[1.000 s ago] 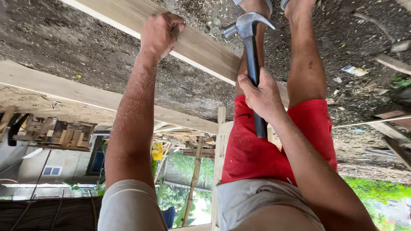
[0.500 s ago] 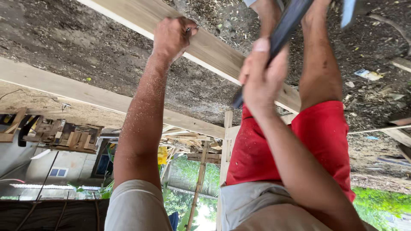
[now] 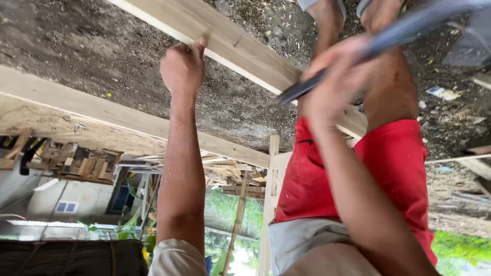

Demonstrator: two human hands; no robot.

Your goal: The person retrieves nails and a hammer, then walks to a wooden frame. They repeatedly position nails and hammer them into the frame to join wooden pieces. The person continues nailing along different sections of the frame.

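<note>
The view is upside down, with dirt ground at the top. My left hand (image 3: 184,69) reaches out to a long pale wooden plank (image 3: 240,51) lying on the ground, its fingers bunched against the plank's near edge. Whether it pinches anything small there is hidden. My right hand (image 3: 337,87) is shut on the dark handle of a hammer (image 3: 404,28), which is blurred by motion and raised off the plank. The hammer's head is out of frame at the upper right. My legs in red shorts (image 3: 327,179) stand right beside the plank.
A second long plank (image 3: 102,110) lies parallel on the dirt, nearer to me. Wood scraps and litter (image 3: 442,93) lie scattered on the right. A stack of timber pieces (image 3: 76,163), an upright wooden post (image 3: 268,204) and greenery show in the background.
The hammer rested head-down on the plank a second ago. My right hand has since swung it up and to the right. My left hand has stayed on the plank.
</note>
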